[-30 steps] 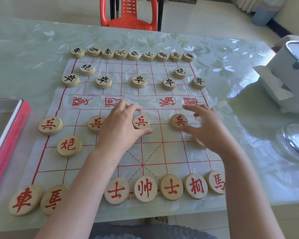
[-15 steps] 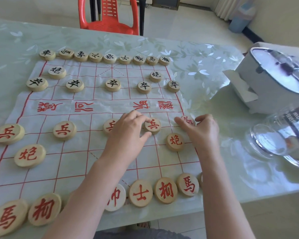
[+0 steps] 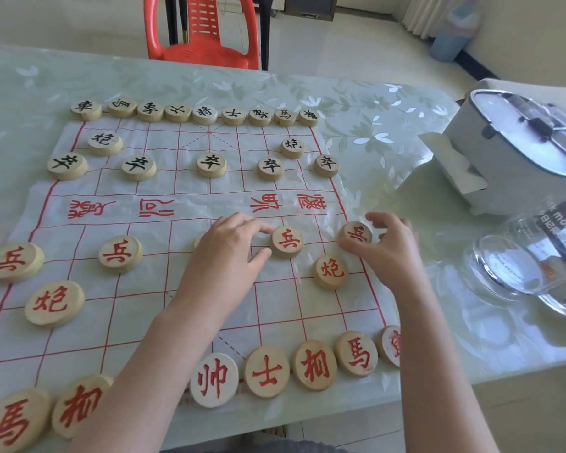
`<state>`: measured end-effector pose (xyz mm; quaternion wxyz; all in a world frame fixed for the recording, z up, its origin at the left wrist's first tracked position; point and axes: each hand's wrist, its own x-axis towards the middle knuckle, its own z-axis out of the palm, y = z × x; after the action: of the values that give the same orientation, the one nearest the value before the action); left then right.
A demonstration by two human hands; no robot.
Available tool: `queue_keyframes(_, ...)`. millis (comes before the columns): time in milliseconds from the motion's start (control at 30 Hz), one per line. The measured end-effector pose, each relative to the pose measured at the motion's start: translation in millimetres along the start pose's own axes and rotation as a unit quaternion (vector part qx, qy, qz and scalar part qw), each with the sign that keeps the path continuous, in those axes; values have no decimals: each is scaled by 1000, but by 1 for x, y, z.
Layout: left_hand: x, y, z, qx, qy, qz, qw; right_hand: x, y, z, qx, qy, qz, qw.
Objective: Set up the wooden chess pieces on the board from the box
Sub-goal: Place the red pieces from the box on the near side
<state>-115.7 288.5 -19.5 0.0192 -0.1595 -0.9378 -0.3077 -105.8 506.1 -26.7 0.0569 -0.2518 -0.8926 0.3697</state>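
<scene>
The plastic chess sheet (image 3: 151,276) lies on the table, black pieces (image 3: 205,114) lined along its far edge and red pieces (image 3: 267,371) along the near edge. My left hand (image 3: 226,256) rests on the sheet, thumb and forefinger pinching the left rim of a red soldier piece (image 3: 288,243). It half hides another soldier (image 3: 199,238). My right hand (image 3: 389,253) grips the rightmost red soldier (image 3: 356,235) on the sheet's right border line. A red cannon (image 3: 330,271) sits just below, between my hands. The box is out of view.
More red soldiers (image 3: 120,253) and a cannon (image 3: 54,302) lie at left. A white appliance in an open carton (image 3: 520,138) and a glass jug (image 3: 536,256) stand at right. A red chair (image 3: 203,31) is beyond the table. The table's near edge runs just below the red row.
My view has swung right and the box has left the frame. My left hand shifted from the middle soldier to the one on its right. My right hand carried a soldier to the right border.
</scene>
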Motion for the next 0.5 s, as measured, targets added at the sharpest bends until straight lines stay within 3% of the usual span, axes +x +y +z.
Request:
queue_keyframes(200, 0, -9, -3, 6, 12, 0, 1000, 1, -2, 2, -25, 15, -10, 1000)
queue_keyframes(500, 0, -13, -5, -4, 16, -7, 1000, 0, -2, 3, -51, -36, -36, 997)
